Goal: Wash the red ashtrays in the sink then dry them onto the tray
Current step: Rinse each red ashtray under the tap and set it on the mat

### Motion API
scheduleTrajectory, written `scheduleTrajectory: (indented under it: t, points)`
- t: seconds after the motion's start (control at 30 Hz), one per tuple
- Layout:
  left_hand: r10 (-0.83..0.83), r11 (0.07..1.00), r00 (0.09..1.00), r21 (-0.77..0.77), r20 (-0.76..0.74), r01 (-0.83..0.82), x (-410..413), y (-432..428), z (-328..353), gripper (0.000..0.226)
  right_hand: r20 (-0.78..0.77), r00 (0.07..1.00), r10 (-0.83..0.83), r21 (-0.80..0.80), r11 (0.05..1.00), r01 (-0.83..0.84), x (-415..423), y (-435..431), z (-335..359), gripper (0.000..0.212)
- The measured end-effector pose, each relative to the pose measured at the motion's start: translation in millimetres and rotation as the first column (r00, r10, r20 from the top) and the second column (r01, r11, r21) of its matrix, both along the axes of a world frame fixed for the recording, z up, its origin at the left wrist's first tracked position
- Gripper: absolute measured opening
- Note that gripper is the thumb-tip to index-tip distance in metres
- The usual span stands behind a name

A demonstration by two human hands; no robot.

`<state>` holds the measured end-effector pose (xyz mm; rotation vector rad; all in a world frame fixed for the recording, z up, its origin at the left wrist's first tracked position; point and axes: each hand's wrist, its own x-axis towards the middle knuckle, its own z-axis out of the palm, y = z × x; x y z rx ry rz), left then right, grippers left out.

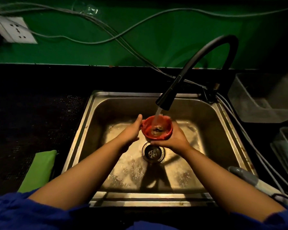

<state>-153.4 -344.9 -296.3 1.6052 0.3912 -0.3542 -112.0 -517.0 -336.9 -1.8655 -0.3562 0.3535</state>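
We grip the ashtray (156, 129) under the tap (165, 100) stream, over the sink (83, 130): left hand (131, 130) at rim, right hand (175, 138) cupping beneath. Risk: our wet grip slips, ashtray drops onto drain (154, 152).

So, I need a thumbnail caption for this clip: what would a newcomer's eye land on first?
The red ashtray, held by the left hand and right hand over the middle of the steel sink, under water running from the black faucet. Next, the bright green wall behind the counter and the green cloth left of the sink.
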Motion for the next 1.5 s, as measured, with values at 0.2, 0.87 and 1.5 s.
scheduleTrajectory:
  t: [0.2,0.87,1.5]
  points:
    - [0.052,0.978,0.999,-0.203,0.01,-0.048,1.4,-10.7,-9.8,0.056,0.373,0.928,0.004,-0.242,0.966,0.093,10.7,-9.6,-2.9,0.105]
    - [0.408,0.911,0.897,-0.013,0.17,-0.412,-8.2,-6.2,-39.5,0.055,-0.075,0.994,0.074,-0.016,0.997,-0.075,10.9,13.6,1.6,0.087]
    - [0.496,0.837,0.819,0.091,0.29,-0.539,-22.4,-16.1,-27.0,0.051,-0.502,0.842,0.198,0.153,0.978,-0.139,10.4,4.7,-7.6,0.08]
